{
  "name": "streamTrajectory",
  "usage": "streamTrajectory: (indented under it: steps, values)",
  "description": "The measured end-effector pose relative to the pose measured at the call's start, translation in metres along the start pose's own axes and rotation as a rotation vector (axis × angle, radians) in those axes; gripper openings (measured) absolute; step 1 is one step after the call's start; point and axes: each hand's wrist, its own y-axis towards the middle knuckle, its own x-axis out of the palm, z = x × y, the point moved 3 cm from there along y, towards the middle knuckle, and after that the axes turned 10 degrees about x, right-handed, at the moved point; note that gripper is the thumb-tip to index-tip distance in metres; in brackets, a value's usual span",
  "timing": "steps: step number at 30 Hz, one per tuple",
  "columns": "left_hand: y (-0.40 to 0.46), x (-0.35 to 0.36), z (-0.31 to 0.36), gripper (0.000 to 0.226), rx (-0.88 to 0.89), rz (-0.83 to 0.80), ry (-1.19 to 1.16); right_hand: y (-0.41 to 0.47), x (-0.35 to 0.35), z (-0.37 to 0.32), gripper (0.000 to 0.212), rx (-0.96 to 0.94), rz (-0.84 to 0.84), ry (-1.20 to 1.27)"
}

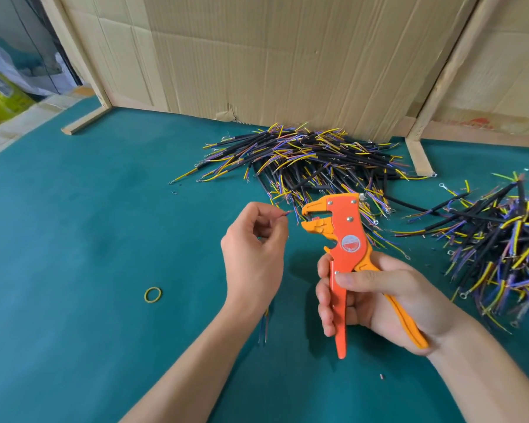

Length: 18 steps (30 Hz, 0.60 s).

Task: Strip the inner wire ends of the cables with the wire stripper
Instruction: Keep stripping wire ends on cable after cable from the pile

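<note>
My right hand [376,300] grips the handles of an orange wire stripper [344,236], held upright with its jaws parted and pointing left. My left hand [254,248] pinches a thin reddish inner wire [287,213] between thumb and forefinger, its tip a short way left of the jaws. The rest of that cable [264,325] hangs below my left wrist, mostly hidden by the hand. A large pile of black cables [306,160] with yellow, blue and purple inner wires lies behind the tool. A second pile of cables [501,239] lies at the right.
The work surface is a teal felt-covered table [89,224]. A yellow rubber band [152,294] lies left of my left forearm. A cardboard wall [257,56] with wooden framing closes the back. A small snipped bit of insulation [381,376] lies near my right forearm.
</note>
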Motion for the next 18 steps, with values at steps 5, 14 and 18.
streamTrajectory:
  steps: [5,14,18]
  values:
    - [-0.004,0.001,0.007,0.017,0.07,-0.032,0.049,0.006,0.004,0.005,0.033,0.018,0.079,0.002]
    - [-0.006,0.003,0.009,0.018,0.221,-0.098,0.146,0.004,0.005,0.0,0.026,0.021,0.117,-0.008]
    - [-0.007,0.005,0.012,0.023,0.296,-0.14,0.166,0.002,0.003,-0.002,0.02,0.017,0.159,0.0]
